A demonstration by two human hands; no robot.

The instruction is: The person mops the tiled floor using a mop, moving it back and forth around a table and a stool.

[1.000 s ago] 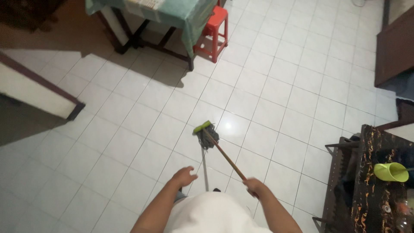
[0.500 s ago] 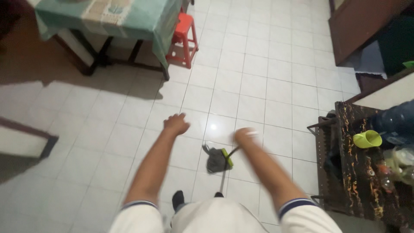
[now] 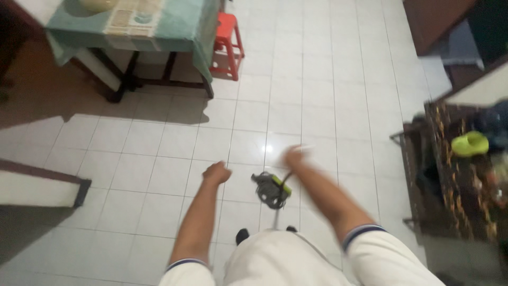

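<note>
Both my arms reach forward over the white tiled floor (image 3: 317, 79). My left hand (image 3: 217, 172) hangs in the air with its fingers curled in, and nothing shows in it. My right hand (image 3: 294, 157) is blurred by motion just above the mop head (image 3: 271, 189), a grey tangle with a green clamp lying on the tiles. A short dark piece of the handle rises from the mop head toward my right hand, but I cannot make out a grip. A thin pale pole (image 3: 275, 216) runs from the mop head back toward my body.
A table with a green cloth (image 3: 159, 26) stands at the back left, a red plastic stool (image 3: 226, 45) beside it. A dark patterned piece of furniture (image 3: 450, 175) with a green object (image 3: 470, 143) on it lines the right side. A low ledge (image 3: 37, 185) juts in from the left.
A second ago both hands were low and close to my body on the mop handle. They have since stretched forward, and the mop head now lies nearer my feet.
</note>
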